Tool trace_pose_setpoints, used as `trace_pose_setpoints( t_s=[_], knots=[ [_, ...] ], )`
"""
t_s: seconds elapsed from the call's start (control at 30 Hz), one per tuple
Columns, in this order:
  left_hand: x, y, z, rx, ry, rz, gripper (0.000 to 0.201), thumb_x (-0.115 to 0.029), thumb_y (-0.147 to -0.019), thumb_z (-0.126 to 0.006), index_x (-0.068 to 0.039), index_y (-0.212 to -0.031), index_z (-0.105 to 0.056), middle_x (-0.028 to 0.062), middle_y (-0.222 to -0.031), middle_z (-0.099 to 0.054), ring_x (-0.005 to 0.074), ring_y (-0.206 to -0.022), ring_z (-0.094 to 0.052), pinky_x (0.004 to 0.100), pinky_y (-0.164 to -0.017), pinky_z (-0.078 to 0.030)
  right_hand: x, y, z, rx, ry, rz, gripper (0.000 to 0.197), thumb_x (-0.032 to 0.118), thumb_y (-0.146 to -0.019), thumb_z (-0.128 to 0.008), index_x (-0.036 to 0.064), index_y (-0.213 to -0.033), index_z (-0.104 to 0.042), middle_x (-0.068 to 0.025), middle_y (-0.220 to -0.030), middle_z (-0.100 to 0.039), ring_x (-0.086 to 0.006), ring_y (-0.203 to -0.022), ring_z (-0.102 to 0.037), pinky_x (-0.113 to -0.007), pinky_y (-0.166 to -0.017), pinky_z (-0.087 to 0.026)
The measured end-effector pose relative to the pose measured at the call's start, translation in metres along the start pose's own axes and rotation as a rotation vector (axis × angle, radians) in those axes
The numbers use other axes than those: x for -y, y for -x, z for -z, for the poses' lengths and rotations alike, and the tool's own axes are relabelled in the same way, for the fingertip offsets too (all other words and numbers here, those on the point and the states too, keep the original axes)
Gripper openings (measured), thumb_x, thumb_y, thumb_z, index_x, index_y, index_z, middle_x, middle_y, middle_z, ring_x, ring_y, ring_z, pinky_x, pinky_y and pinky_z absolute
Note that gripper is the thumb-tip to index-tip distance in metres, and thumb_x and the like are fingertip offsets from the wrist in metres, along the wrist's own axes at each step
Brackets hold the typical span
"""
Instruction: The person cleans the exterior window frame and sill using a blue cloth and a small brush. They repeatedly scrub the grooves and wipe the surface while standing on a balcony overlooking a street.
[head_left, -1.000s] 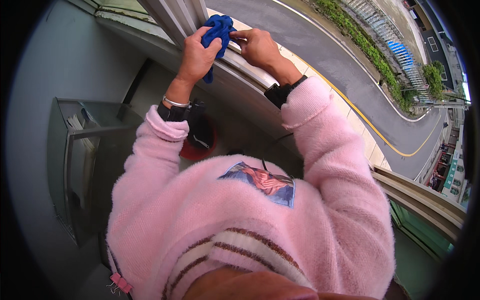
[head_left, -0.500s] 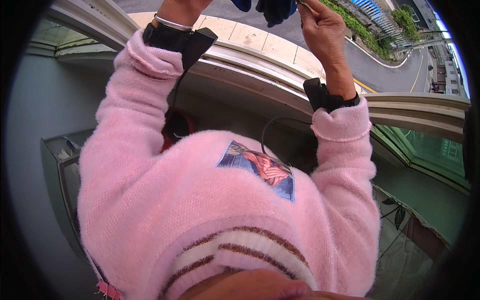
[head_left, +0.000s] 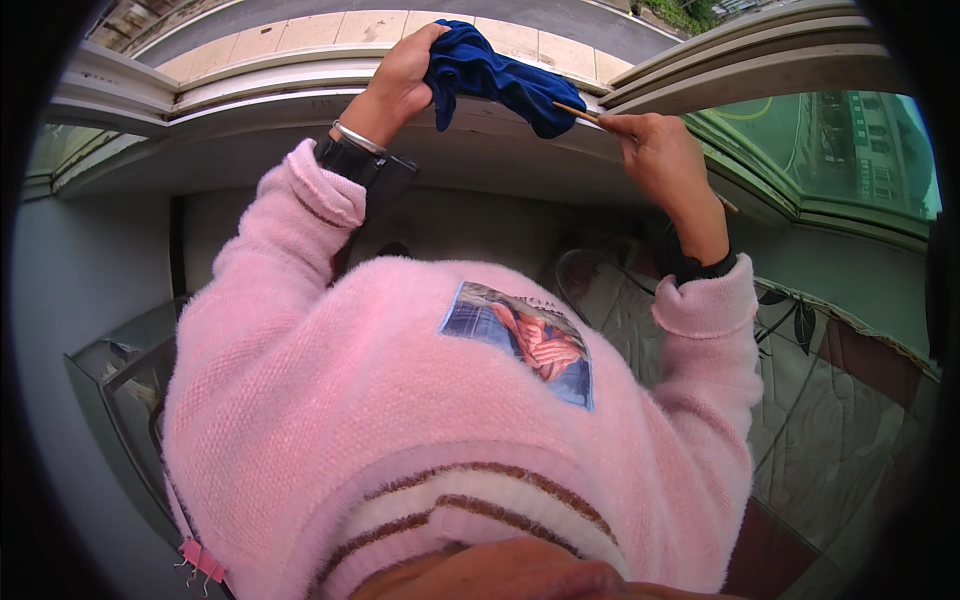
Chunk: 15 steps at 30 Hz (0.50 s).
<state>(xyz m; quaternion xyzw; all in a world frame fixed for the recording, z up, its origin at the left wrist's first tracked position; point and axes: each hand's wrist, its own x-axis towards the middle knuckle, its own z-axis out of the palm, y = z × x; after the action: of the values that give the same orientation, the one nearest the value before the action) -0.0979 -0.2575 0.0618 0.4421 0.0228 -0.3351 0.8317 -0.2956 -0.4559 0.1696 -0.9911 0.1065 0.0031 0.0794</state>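
Observation:
A dark blue cloth [head_left: 500,78] hangs bunched over the window sill, and my left hand [head_left: 402,80] is closed on its left end. My right hand [head_left: 665,158] pinches a thin wooden stick [head_left: 580,113], perhaps a chopstick. The stick's tip lies against the cloth's right end; whether it presses into the fabric I cannot tell. Its back end sticks out past my right wrist.
A white window frame with sliding tracks [head_left: 240,98] runs across in front of me. At the right stands a greenish glass pane [head_left: 800,150]. Pavement [head_left: 300,35] and a road lie outside below. A glass-topped table [head_left: 105,385] stands at the left.
Both hands have come back toward me from farther out over the window, bringing the blue cloth fully into view. The stick in my right hand now shows clearly, with its tip at the cloth.

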Motion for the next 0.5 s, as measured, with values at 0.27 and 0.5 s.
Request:
trace_pose_setpoints(
  t_s=[0.27, 0.5],
  knots=[
    [0.004, 0.011, -0.006, 0.100, 0.065, 0.007, 0.019, -0.017, -0.099, -0.049, -0.004, -0.102, -0.063, 0.0035, -0.094, -0.066, 0.0152, -0.085, -0.063, 0.0275, -0.081, -0.054, 0.022, -0.042, 0.000, 0.185, 0.463, 0.176, 0.017, 0.008, -0.082, -0.058, 0.0108, -0.090, -0.073, -0.0177, -0.080, -0.067, -0.0350, -0.078, -0.066, -0.043, -0.067, -0.053],
    [0.019, 0.005, -0.003, 0.081, 0.071, -0.140, 0.018, -0.017, -0.095, -0.059, -0.003, -0.106, -0.064, 0.0027, -0.097, -0.066, 0.0130, -0.087, -0.061, 0.0251, -0.080, -0.051, 0.019, -0.053, -0.004, 0.226, 0.553, 0.356, 0.009, 0.009, -0.081, -0.059, 0.0078, -0.080, -0.068, -0.0169, -0.074, -0.065, -0.0360, -0.074, -0.066, -0.043, -0.065, -0.053]
  ],
)
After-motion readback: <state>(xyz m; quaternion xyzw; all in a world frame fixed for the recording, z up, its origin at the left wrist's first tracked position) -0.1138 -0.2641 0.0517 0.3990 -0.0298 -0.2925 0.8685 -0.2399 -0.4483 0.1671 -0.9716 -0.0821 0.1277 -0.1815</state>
